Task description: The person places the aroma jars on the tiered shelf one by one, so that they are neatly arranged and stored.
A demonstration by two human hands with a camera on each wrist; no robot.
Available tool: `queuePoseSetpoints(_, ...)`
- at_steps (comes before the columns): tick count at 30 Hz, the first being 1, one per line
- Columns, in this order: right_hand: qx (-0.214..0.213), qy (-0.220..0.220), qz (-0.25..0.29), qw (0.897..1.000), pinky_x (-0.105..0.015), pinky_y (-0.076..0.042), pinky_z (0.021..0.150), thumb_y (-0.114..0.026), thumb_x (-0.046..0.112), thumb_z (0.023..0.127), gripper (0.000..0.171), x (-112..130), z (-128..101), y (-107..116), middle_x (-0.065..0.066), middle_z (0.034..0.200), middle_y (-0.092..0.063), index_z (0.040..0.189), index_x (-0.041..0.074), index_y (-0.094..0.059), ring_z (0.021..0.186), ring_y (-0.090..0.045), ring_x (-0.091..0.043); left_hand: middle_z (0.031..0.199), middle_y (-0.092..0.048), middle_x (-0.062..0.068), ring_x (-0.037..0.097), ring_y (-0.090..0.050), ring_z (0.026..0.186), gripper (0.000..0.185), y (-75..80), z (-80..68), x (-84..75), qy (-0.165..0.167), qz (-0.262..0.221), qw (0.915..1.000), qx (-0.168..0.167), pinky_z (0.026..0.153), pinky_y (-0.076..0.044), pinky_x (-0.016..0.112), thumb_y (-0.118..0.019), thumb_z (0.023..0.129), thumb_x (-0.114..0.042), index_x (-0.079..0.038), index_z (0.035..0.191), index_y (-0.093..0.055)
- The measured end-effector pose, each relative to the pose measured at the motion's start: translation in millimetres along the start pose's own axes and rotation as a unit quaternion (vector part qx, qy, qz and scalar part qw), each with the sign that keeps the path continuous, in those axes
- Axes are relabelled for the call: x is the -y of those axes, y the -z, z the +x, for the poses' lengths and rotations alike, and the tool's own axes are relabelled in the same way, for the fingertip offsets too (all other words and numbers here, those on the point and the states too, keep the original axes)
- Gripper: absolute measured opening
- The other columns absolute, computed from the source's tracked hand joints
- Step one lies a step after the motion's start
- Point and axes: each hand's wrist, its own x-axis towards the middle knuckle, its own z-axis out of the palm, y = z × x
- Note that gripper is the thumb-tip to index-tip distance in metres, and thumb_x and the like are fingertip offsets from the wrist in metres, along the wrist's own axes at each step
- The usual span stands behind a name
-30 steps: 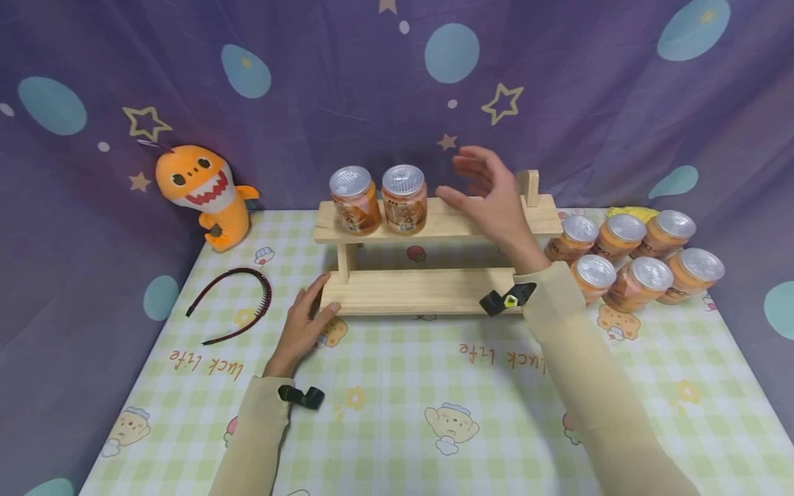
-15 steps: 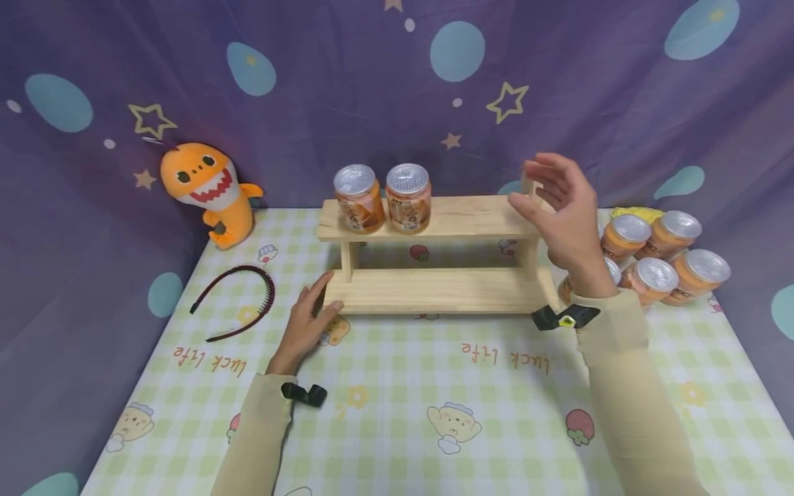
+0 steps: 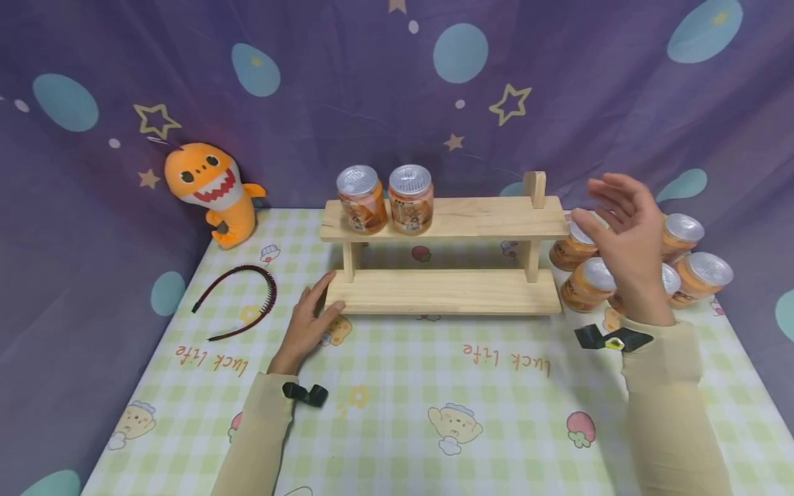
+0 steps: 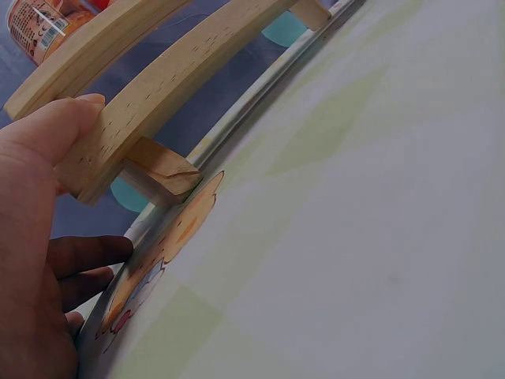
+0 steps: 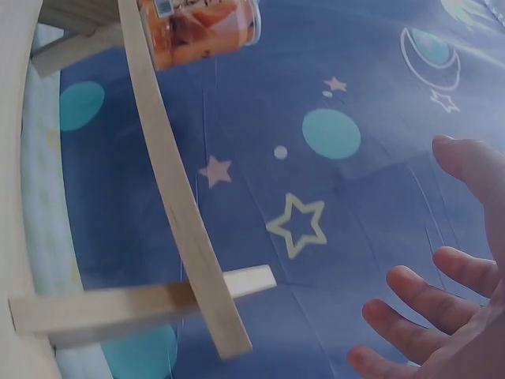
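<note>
My left hand (image 3: pixel 304 324) grips the left end of a two-tier wooden shelf (image 3: pixel 443 293). In the left wrist view its thumb (image 4: pixel 75 118) lies on the lower board, with some fingers lower down by the tablecloth. On the left of the top tier, two jars (image 3: pixel 411 207) with silver lids and orange contents stand side by side. My right hand (image 3: pixel 629 238) holds nothing; its fingers are spread and loosely bent, just past the shelf's right end. It overlaps a group of several similar jars (image 3: pixel 583 293) on the table and hides part of them.
An orange shark plush (image 3: pixel 214 193) leans against the patterned curtain (image 3: pixel 347 76) at the back left. A dark toothed headband (image 3: pixel 269 289) lies in front of it. A green-and-white checked cloth (image 3: pixel 384 427) covers the table.
My right hand has moved right, from above the top tier to over the jar group, with its fingers remaining spread. The left hand and the two shelved jars have stayed put.
</note>
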Motion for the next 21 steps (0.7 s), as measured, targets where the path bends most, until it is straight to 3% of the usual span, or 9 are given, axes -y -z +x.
queuePoseSetpoints(7, -0.034, -0.007, 0.020, 0.999, -0.015, -0.051, 0.095, -0.078, -0.005, 0.077, 0.054, -2.0, -1.2, 19.1, 0.001, 0.119, -0.072, 0.127, 0.009, -0.063, 0.114, -0.065, -0.012, 0.161, -0.040, 0.009, 0.036, -0.033, 0.151, 0.063, 0.6, -0.5, 0.1, -0.001, 0.000, 1.0000, 0.003, 0.130, -0.006, 0.056, -0.063, 0.098, -0.030, -0.027, 0.156, -0.037)
queuePoseSetpoints(15, -0.065, 0.002, -0.004, 0.998, -0.014, -0.052, 0.092, -0.079, -0.005, 0.077, 0.054, -3.0, -3.4, 41.6, 0.001, 0.117, -0.073, 0.127, 0.007, -0.064, 0.114, -0.066, -0.012, 0.161, -0.040, 0.010, 0.037, -0.033, 0.151, 0.064, -0.2, -0.2, -1.2, -0.001, -0.004, 1.0000, 0.004, 0.130, -0.006, 0.056, -0.064, 0.098, -0.029, -0.024, 0.156, -0.038)
queuePoseSetpoints(21, -0.087, 0.005, 0.027, 0.996, -0.012, -0.053, 0.090, -0.079, -0.009, 0.075, 0.053, -7.4, -4.3, 57.8, -0.002, 0.113, -0.074, 0.125, 0.004, -0.065, 0.110, -0.067, -0.013, 0.161, -0.040, 0.009, 0.037, -0.031, 0.152, 0.063, 0.4, -1.1, -2.1, 0.005, -0.006, 1.0000, 0.003, 0.130, -0.005, 0.056, -0.063, 0.098, -0.030, -0.024, 0.156, -0.038)
